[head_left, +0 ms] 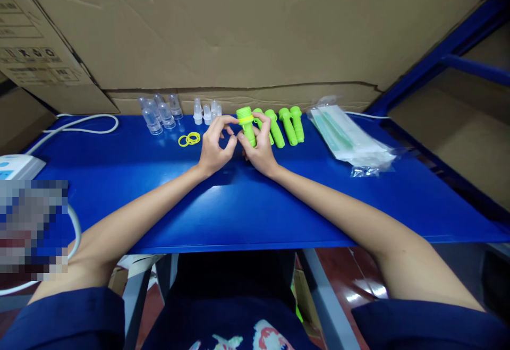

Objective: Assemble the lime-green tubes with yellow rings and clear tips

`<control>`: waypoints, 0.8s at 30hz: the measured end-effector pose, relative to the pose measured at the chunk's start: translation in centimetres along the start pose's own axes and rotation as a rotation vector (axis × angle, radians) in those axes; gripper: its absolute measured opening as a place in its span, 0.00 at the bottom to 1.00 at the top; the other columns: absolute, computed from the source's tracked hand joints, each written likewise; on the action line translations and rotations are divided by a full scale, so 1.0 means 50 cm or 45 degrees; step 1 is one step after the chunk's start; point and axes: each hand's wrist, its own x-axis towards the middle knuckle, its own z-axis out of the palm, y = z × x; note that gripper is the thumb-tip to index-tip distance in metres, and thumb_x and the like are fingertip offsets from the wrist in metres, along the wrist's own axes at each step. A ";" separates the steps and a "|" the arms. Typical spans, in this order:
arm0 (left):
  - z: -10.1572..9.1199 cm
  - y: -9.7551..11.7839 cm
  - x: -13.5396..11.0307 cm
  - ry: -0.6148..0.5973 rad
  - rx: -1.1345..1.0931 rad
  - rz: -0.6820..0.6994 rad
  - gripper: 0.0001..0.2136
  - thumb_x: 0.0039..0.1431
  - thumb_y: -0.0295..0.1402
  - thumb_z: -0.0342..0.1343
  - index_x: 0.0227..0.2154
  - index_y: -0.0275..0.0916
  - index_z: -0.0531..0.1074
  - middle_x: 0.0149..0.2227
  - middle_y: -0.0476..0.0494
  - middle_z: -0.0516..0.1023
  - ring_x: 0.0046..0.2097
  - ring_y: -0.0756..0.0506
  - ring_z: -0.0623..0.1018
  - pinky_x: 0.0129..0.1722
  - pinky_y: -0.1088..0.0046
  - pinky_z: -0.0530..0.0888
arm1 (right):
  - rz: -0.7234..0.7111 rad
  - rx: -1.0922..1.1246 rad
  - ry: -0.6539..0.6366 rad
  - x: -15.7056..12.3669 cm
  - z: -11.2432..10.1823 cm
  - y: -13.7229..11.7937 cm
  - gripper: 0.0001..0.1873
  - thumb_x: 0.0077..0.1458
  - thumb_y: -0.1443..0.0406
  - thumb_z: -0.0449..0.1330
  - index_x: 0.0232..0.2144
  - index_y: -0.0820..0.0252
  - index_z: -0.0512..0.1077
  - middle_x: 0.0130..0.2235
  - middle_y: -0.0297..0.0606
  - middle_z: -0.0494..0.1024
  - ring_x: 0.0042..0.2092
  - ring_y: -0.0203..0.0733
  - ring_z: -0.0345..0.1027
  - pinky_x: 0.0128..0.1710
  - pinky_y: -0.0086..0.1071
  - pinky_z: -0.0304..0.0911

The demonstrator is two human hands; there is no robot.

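Observation:
My right hand (261, 148) is closed around a lime-green threaded tube (248, 133), shaped like a small flashlight body and held nearly upright. A yellow ring (246, 119) sits around it just below the threads. My left hand (216, 145) is beside it, thumb and fingers apart, with the index fingertip at the ring's left side. Several yellow rings (189, 139) lie on the blue table left of my left hand. Just right of my right hand lie several similar green tubes (274, 128), partly hidden by my fingers.
Several clear plastic caps (153, 118) and smaller translucent pieces (198, 112) stand at the table's back left. A clear plastic bag (346, 132) with flat contents lies at the right. A white power strip (22, 167) and its cable occupy the left. Cardboard (239, 31) walls the back.

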 end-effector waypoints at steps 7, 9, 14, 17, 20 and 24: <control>0.000 0.005 0.003 0.023 -0.003 0.026 0.14 0.54 0.24 0.53 0.44 0.40 0.71 0.41 0.45 0.78 0.34 0.49 0.76 0.33 0.71 0.71 | -0.006 0.001 0.218 -0.003 0.009 -0.005 0.30 0.64 0.54 0.58 0.60 0.44 0.47 0.58 0.46 0.69 0.55 0.50 0.73 0.45 0.46 0.79; 0.001 0.004 0.002 0.028 0.002 0.012 0.15 0.54 0.24 0.54 0.44 0.40 0.70 0.41 0.45 0.79 0.34 0.50 0.76 0.33 0.72 0.71 | -0.020 0.024 0.219 -0.004 0.010 -0.004 0.29 0.64 0.53 0.59 0.59 0.44 0.47 0.57 0.45 0.70 0.53 0.48 0.75 0.43 0.45 0.80; 0.000 0.002 0.003 0.033 0.002 0.025 0.14 0.54 0.23 0.53 0.43 0.40 0.70 0.41 0.45 0.79 0.33 0.50 0.75 0.33 0.73 0.71 | 0.047 0.013 0.147 -0.008 0.007 -0.004 0.28 0.65 0.51 0.57 0.57 0.46 0.47 0.48 0.41 0.76 0.39 0.43 0.79 0.34 0.40 0.80; 0.000 0.000 0.002 0.039 0.003 0.063 0.13 0.54 0.24 0.53 0.43 0.39 0.70 0.40 0.46 0.78 0.33 0.50 0.75 0.33 0.73 0.71 | 0.048 0.029 0.119 -0.011 0.007 0.001 0.26 0.66 0.51 0.57 0.56 0.47 0.47 0.39 0.35 0.77 0.27 0.38 0.74 0.26 0.36 0.78; 0.001 -0.002 0.001 0.040 0.009 0.105 0.12 0.56 0.26 0.53 0.43 0.39 0.71 0.41 0.45 0.78 0.33 0.51 0.75 0.32 0.74 0.71 | -0.012 0.034 0.126 -0.011 0.009 0.008 0.25 0.66 0.50 0.56 0.54 0.48 0.48 0.35 0.31 0.75 0.20 0.33 0.66 0.19 0.31 0.72; 0.000 -0.001 0.002 0.019 0.021 0.114 0.10 0.58 0.27 0.53 0.43 0.40 0.71 0.43 0.45 0.78 0.33 0.51 0.75 0.33 0.73 0.71 | -0.054 -0.021 0.124 -0.012 0.010 0.015 0.24 0.67 0.49 0.54 0.55 0.47 0.47 0.33 0.30 0.73 0.19 0.32 0.64 0.18 0.30 0.70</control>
